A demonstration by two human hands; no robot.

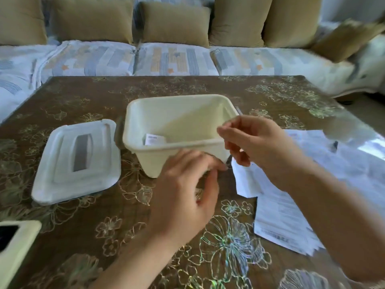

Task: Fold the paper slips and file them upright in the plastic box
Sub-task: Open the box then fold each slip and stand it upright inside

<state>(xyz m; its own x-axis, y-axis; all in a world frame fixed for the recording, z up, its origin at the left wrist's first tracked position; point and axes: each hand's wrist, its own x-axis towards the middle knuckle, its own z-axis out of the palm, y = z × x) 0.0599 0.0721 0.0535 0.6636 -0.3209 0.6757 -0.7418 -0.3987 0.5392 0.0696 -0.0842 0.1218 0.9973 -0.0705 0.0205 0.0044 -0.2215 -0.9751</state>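
Nearest me, at the bottom left edge, lies one phone point(8, 236) in a pale case. My left hand point(183, 190) is curled against the near right corner of the box, thumb and fingertips close together. The blur keeps me from telling whether it grips anything.

To my right, printed white paper slips point(287, 211) lie in a loose overlapping heap, too jumbled to count. My right hand point(256, 142) hangs over the box's right rim with the fingers bent. I cannot tell whether they pinch something.

The one plastic box point(166, 157) is cream, rectangular and open, with walls that slope in toward the bottom. Inside it, by the near wall at the left, is a single folded slip point(155, 139), white with small print. Its one lid point(62, 174), white with a grey panel in the middle, lies flat just left of the box.

Everything sits on a table point(104, 205) covered in a brown cloth with shiny outlined flowers. Beyond it runs a sofa point(177, 59) in a pale patterned cover, with six tan cushions point(175, 21) along its back.
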